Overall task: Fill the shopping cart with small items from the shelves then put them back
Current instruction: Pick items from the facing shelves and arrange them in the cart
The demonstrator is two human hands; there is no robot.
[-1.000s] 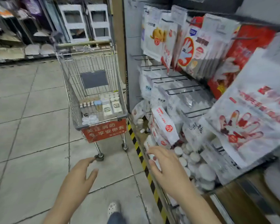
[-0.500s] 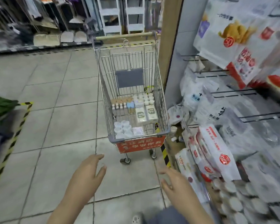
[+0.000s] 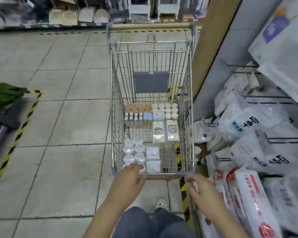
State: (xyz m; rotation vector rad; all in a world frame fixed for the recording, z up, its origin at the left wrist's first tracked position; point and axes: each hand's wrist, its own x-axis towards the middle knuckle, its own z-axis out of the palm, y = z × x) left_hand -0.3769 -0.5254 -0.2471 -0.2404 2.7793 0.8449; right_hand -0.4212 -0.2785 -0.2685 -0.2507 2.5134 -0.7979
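A person's hands reach the near rim of a silver wire shopping cart (image 3: 151, 93) standing in a tiled aisle. The left hand (image 3: 127, 177), fingers loosely extended and holding nothing, rests at the rim by the clear round tubs (image 3: 134, 152) at 7 o'clock in the basket; the right hand (image 3: 201, 189), fingers spread and empty, hovers at the 5 o'clock corner. Small white jars (image 3: 167, 109) and cream boxes (image 3: 165, 131) sit toward 12 o'clock. A careless pull could likely swing the cart into the white bagged goods (image 3: 244, 121) crowding the shelves at 3 o'clock. Open grey floor (image 3: 62, 117) lies at 9 o'clock.
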